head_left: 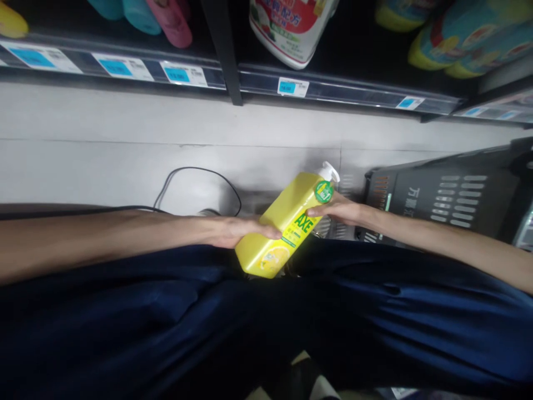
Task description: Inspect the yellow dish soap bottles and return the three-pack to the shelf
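Observation:
A yellow dish soap bottle (287,205) with a white pump top and green AXE lettering is tilted between my two hands, above my dark blue clothing. My left hand (241,230) grips its lower side, thumb across the front. Nearer the pump, my right hand (337,210) holds the upper side, its thumb beside the lettering. The fingers behind the bottle are hidden on both hands.
Ahead stands a dark shelf (350,83) with price tags, bearing a white bottle (291,33), pink bottle (170,22) and several yellow-and-blue ones. A grey basket (416,194) is at right. A black cable (195,168) loops over the pale floor (104,122).

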Motion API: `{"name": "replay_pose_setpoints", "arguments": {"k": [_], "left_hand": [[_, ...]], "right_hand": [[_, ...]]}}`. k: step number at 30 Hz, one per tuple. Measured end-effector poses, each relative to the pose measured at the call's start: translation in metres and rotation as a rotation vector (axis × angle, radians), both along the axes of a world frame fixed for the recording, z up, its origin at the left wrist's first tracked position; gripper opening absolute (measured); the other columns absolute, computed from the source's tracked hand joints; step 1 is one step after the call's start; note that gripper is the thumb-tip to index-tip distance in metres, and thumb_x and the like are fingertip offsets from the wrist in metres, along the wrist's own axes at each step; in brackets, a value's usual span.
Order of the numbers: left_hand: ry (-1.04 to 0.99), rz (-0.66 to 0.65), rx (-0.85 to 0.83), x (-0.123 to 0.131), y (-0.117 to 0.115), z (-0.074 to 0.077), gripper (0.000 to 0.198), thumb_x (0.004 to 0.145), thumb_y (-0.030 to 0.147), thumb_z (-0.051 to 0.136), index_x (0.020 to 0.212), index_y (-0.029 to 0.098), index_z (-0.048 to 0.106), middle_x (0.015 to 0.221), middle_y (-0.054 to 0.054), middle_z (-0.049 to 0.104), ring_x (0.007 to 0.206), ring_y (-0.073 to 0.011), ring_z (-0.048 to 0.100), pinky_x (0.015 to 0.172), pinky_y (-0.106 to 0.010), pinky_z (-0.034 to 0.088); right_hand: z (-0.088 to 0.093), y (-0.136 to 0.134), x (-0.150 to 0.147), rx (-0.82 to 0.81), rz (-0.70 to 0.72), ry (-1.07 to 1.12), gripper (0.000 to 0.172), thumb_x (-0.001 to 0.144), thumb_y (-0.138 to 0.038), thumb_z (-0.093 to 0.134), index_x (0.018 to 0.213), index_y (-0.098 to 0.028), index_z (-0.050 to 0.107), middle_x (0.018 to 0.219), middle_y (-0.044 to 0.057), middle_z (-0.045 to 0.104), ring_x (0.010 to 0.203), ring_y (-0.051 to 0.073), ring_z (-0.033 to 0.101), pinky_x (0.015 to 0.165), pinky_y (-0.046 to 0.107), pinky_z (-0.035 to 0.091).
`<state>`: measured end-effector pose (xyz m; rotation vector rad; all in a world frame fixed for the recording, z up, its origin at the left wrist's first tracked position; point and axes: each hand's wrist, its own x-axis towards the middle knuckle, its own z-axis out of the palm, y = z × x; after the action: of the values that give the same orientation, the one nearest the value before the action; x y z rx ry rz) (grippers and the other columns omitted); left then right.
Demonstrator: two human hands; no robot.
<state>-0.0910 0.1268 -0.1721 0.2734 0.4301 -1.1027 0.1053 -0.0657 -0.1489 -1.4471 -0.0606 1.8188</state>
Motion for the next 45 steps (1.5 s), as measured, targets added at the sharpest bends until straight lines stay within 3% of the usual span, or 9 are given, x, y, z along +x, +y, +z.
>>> {"name": "replay_pose_setpoints", "arguments": {"k": [5, 10, 19, 28, 35, 38, 42, 45], "left_hand": [[0.067, 0.026, 0.027, 0.002, -0.002, -0.001, 0.065, 0.077, 0.047, 0.079, 0.132, 0.017, 0.060, 0.130, -0.015, 0.067, 0.126, -0.0336, 0.061, 0.110, -0.049, 0.046], [0.123, 0.094, 0.082, 0.009, -0.007, 0.006, 0.062, 0.076, 0.041, 0.081, 0.128, 0.016, 0.060, 0.124, -0.014, 0.071, 0.123, -0.0323, 0.063, 0.110, -0.049, 0.045], [0.101, 0.126, 0.064, 0.004, -0.007, -0.004, 0.072, 0.079, 0.036, 0.080, 0.143, 0.021, 0.050, 0.123, -0.013, 0.071, 0.120, -0.0299, 0.066, 0.108, -0.048, 0.047], [0.125, 0.124, 0.073, 0.003, -0.008, -0.007, 0.070, 0.079, 0.036, 0.080, 0.141, 0.019, 0.052, 0.127, -0.015, 0.070, 0.118, -0.0298, 0.067, 0.108, -0.048, 0.048], [0.115, 0.123, 0.131, 0.004, -0.009, -0.003, 0.080, 0.073, 0.036, 0.084, 0.143, 0.021, 0.049, 0.132, -0.015, 0.067, 0.122, -0.0320, 0.065, 0.104, -0.045, 0.052], [0.092, 0.089, 0.145, 0.005, -0.011, 0.000, 0.085, 0.073, 0.044, 0.083, 0.147, 0.024, 0.046, 0.135, -0.012, 0.066, 0.126, -0.0325, 0.062, 0.103, -0.044, 0.053], [-0.013, 0.112, 0.184, 0.002, -0.017, -0.009, 0.084, 0.072, 0.045, 0.082, 0.147, 0.030, 0.046, 0.133, -0.007, 0.068, 0.126, -0.0308, 0.063, 0.104, -0.042, 0.053], [-0.149, 0.129, 0.294, -0.003, -0.017, -0.018, 0.097, 0.068, 0.048, 0.081, 0.153, 0.028, 0.038, 0.140, -0.009, 0.063, 0.131, -0.0319, 0.058, 0.107, -0.042, 0.051]], "right_hand": [[-0.003, 0.004, -0.012, -0.030, -0.112, 0.047, 0.043, 0.073, -0.039, 0.086, 0.108, -0.019, 0.071, 0.111, 0.008, 0.075, 0.103, 0.024, 0.070, 0.100, 0.044, 0.055], [-0.014, 0.003, -0.017, -0.140, -0.142, 0.055, 0.042, 0.084, -0.054, 0.073, 0.111, -0.023, 0.071, 0.117, 0.008, 0.073, 0.102, 0.025, 0.069, 0.100, 0.047, 0.054], [-0.019, 0.004, -0.017, -0.168, -0.154, 0.033, 0.043, 0.081, -0.056, 0.076, 0.109, -0.023, 0.072, 0.116, 0.008, 0.073, 0.103, 0.026, 0.067, 0.102, 0.048, 0.052], [-0.020, 0.008, -0.016, -0.174, -0.169, 0.040, 0.042, 0.080, -0.053, 0.077, 0.110, -0.023, 0.071, 0.118, 0.007, 0.073, 0.104, 0.025, 0.067, 0.104, 0.048, 0.051], [-0.018, 0.009, -0.021, -0.158, -0.297, 0.101, 0.050, 0.070, -0.046, 0.086, 0.109, -0.020, 0.070, 0.116, 0.009, 0.073, 0.104, 0.024, 0.068, 0.106, 0.047, 0.049], [-0.019, 0.010, -0.020, -0.151, -0.351, 0.138, 0.058, 0.062, -0.047, 0.090, 0.109, -0.019, 0.070, 0.115, 0.010, 0.074, 0.109, 0.026, 0.067, 0.109, 0.047, 0.045], [-0.018, 0.010, -0.015, -0.160, -0.346, 0.147, 0.062, 0.055, -0.046, 0.093, 0.105, -0.017, 0.071, 0.105, 0.009, 0.076, 0.110, 0.028, 0.068, 0.113, 0.048, 0.041], [-0.020, 0.007, -0.017, -0.068, -0.300, 0.154, 0.057, 0.050, -0.040, 0.095, 0.099, -0.020, 0.073, 0.105, 0.007, 0.076, 0.109, 0.029, 0.069, 0.112, 0.047, 0.044]]}}
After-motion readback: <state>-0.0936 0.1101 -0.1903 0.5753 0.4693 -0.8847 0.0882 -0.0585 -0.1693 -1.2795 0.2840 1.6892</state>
